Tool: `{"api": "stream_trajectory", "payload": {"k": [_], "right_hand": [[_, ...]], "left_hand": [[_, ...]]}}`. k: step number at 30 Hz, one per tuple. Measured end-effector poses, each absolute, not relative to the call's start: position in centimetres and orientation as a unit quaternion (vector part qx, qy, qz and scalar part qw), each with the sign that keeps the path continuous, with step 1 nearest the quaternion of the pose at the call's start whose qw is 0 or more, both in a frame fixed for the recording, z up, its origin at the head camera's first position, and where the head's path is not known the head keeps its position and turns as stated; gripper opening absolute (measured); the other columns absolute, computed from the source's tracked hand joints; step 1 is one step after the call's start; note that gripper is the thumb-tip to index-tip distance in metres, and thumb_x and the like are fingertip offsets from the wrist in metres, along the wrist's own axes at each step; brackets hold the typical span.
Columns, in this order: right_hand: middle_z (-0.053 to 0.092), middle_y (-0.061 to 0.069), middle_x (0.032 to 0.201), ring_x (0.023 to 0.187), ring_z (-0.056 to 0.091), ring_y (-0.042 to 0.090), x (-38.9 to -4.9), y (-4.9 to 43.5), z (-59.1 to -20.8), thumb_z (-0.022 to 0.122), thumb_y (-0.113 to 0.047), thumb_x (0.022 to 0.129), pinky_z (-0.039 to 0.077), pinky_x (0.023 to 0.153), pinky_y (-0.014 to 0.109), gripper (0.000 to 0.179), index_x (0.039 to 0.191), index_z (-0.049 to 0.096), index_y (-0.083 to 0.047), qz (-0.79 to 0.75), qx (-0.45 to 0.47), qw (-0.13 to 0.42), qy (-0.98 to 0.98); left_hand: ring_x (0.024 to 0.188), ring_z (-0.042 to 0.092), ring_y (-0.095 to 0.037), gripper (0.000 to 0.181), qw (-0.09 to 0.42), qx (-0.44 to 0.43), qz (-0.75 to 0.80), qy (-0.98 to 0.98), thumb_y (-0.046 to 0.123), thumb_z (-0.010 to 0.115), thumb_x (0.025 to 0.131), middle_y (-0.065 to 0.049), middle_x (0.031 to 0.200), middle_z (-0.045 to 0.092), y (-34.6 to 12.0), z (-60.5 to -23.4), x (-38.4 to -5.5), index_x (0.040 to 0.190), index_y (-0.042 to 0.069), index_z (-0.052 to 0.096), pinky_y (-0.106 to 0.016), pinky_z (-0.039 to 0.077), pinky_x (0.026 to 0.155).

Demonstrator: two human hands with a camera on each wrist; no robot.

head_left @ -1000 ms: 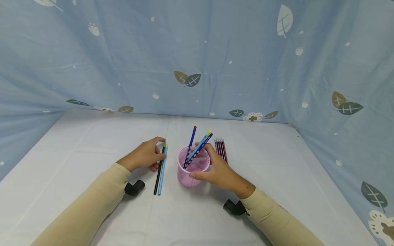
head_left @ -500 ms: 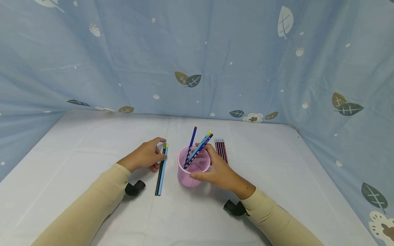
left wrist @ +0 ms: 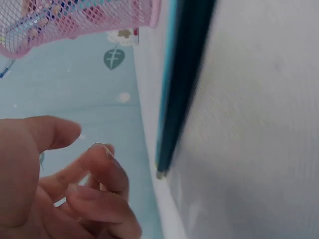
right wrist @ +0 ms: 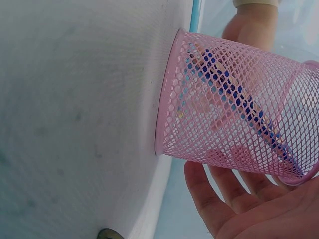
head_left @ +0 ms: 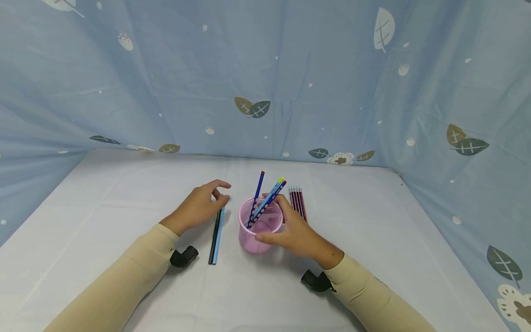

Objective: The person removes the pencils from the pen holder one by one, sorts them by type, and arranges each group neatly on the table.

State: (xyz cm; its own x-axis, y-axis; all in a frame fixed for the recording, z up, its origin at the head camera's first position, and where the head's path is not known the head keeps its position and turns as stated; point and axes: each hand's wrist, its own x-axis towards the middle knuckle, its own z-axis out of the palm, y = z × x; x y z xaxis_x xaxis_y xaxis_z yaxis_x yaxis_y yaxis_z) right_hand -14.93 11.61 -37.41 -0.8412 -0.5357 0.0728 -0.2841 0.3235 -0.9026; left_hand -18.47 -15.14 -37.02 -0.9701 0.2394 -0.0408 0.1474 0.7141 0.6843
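Observation:
My right hand [head_left: 296,233] holds a pink mesh pencil cup [head_left: 254,242], thumb at the near rim and fingers round the far side. Inside lean two dark blue dotted pencils [head_left: 259,184] and a light blue pencil [head_left: 275,186] with a yellow-green end. On the table left of the cup, a black pencil [head_left: 214,240] and a light blue pencil [head_left: 218,240] lie side by side. My left hand [head_left: 195,210] hovers over their far ends and hides them partly. Its thumb and fingers are spread apart, loosely bent, with nothing between them in the left wrist view.
Several striped red-and-black pencils [head_left: 297,203] lie in a row right of the cup, partly behind my right hand. The white table [head_left: 373,221] ends at a blue leaf-print curtain [head_left: 265,69] at the back and sides.
The black pencil has come up against the light blue one. My left hand has risen off the two pencils and shifted slightly right, its thumb and fingers spreading. My right hand and the cup stay put.

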Motion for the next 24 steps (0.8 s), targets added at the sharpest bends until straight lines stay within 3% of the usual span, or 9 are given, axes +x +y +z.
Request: {"api": "stream_trajectory", "payload": {"k": [6, 15, 24], "right_hand": [[0.053, 0.001, 0.139, 0.131, 0.052, 0.02, -15.0, 11.5, -37.5, 0.084, -0.027, 0.081, 0.045, 0.11, 0.048, 0.079, 0.142, 0.035, -0.017, -0.522, -0.257, 0.118, 0.805], [0.051, 0.001, 0.143, 0.132, 0.052, 0.02, -15.0, 11.5, -37.4, 0.084, -0.026, 0.081, 0.045, 0.11, 0.048, 0.078, 0.142, 0.036, -0.018, -0.522, -0.261, 0.112, 0.805], [0.053, 0.002, 0.141, 0.128, 0.056, 0.02, -14.9, 11.4, -37.6, 0.083, -0.024, 0.082, 0.049, 0.106, 0.048, 0.078, 0.142, 0.035, -0.017, -0.525, -0.262, 0.114, 0.802]], "left_hand": [[0.073, 0.056, -0.017, 0.033, 0.014, 0.113, 0.395, 0.911, 0.026, 0.057, 0.103, -0.009, 0.106, 0.065, -14.2, -36.6, -17.9, 0.134, 0.015, 0.059, -0.028, 0.05, 0.06], [0.092, 0.062, -0.019, 0.027, -0.02, 0.152, 0.441, 0.884, 0.029, 0.055, 0.104, -0.003, 0.103, 0.066, -12.4, -36.0, -16.8, 0.127, 0.018, 0.063, -0.031, 0.052, 0.073], [0.088, 0.062, -0.015, 0.029, -0.019, 0.185, 0.458, 0.869, 0.03, 0.059, 0.102, -0.002, 0.098, 0.065, -11.1, -35.6, -15.7, 0.125, 0.014, 0.064, -0.032, 0.055, 0.079]]}}
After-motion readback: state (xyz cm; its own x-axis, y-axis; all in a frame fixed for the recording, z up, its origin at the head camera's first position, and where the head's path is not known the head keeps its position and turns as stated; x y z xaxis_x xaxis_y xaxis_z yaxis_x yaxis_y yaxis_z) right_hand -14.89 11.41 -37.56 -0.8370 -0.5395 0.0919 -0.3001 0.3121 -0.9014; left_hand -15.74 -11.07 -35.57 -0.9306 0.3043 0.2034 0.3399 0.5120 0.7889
